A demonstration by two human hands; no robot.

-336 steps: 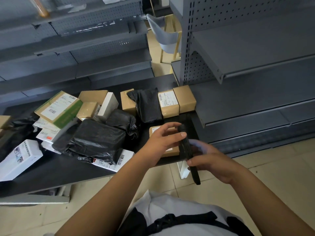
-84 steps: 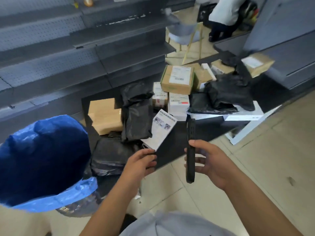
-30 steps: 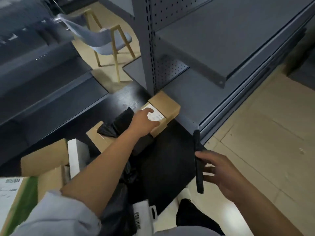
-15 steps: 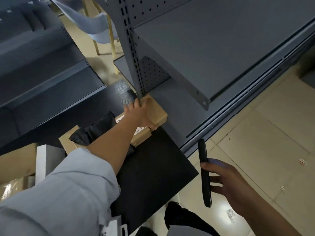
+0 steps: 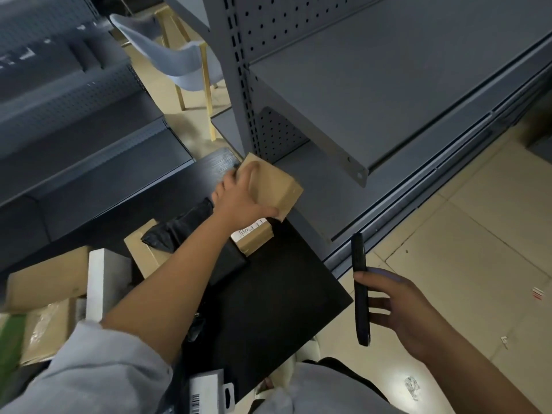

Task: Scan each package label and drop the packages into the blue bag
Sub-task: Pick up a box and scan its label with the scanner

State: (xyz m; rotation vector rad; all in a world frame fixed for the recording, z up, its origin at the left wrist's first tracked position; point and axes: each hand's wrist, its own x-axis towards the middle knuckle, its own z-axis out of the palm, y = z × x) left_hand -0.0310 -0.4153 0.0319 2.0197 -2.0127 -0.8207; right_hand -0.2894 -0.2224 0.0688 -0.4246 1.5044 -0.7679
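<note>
1. Head view, nearest at 6 o'clock: a grey sleeve [image 5: 98, 380] on the left arm, and beside it, at the near edge of the black bench [image 5: 268, 309], a white hang-tab packet [image 5: 206, 392] with a barcode.
2. At 4 o'clock the right hand [image 5: 400, 309] holds a black phone-like scanner [image 5: 360, 291] upright and edge-on over the tiled floor [image 5: 478, 234]; its grip is a pinch, thumb on the near edge and fingers behind the device.
3. At 9 o'clock, along the left edge of the bench, lie a green-and-brown carton [image 5: 35, 333], a plain brown box [image 5: 47, 282] and a white box [image 5: 103, 282] standing on edge, packed close together.
4. Near the middle, a black poly mailer [image 5: 179, 228] is draped over a brown carton [image 5: 143, 252]; the left forearm crosses above them.
5. Just past it, a labelled cardboard box [image 5: 254, 237] rests on the bench, its white label partly hidden under the left hand.
6. At 12 o'clock the left hand [image 5: 239, 201] grasps a plain cardboard box [image 5: 277, 183] at the far corner of the bench; its grip is curled round that box, fingers over the top and thumb on the near side. The box touches the labelled one and sits against the base of the grey metal shelving [image 5: 388, 100].
7. Farthest, at 11 o'clock, a grey chair [image 5: 179, 64] with pale wooden legs stands on the floor between shelf units.
</note>
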